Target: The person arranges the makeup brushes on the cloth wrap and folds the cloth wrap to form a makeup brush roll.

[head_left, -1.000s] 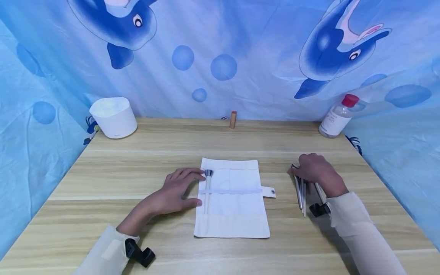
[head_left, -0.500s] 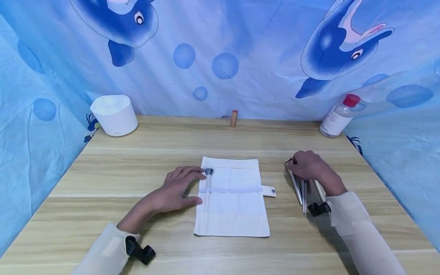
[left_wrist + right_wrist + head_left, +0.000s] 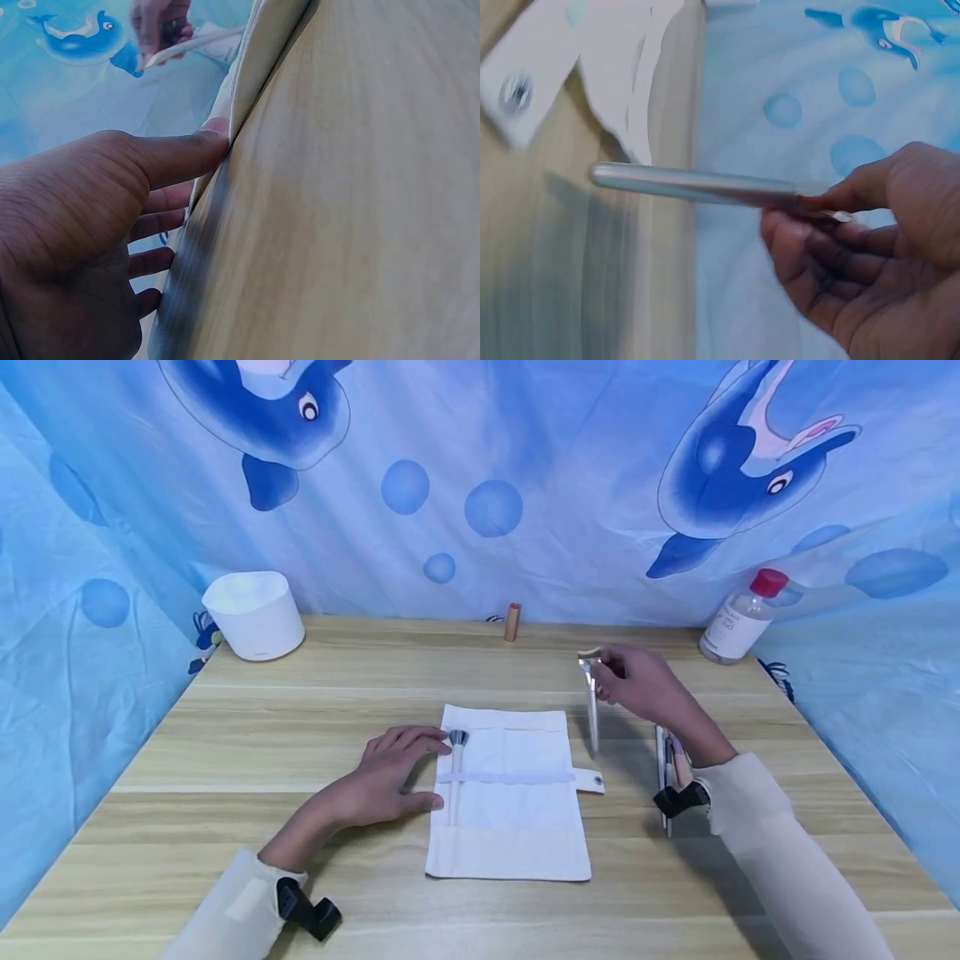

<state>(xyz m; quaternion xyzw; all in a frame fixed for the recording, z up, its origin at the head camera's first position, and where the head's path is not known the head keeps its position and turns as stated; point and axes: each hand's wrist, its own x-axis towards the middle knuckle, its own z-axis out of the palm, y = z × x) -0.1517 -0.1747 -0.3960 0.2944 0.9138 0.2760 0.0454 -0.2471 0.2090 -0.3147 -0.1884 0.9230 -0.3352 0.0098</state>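
A white cloth brush roll (image 3: 517, 852) lies unrolled on the table, its snap tab (image 3: 589, 780) pointing right. One makeup brush (image 3: 454, 777) with a dark, pale-tipped head is tucked under the elastic band at its left side. My left hand (image 3: 375, 781) rests at the roll's left edge, fingers spread, thumb tip on the hem (image 3: 244, 90). Up and right of the roll, my right hand (image 3: 637, 681) pinches another makeup brush (image 3: 697, 185) near its head between thumb and fingers. That brush's silvery handle hangs down above the table in the head view.
Several more brushes (image 3: 665, 777) lie right of the roll, partly hidden by the right wrist. At the back stand a white tub (image 3: 255, 618), a small brown tube (image 3: 512, 622) and a red-capped bottle (image 3: 738, 618). A blue dolphin-print curtain (image 3: 480, 443) hangs behind the table.
My right hand has lifted a brush from the pile and carried it left and away from me, toward the roll's far right corner. The left hand has stayed put.
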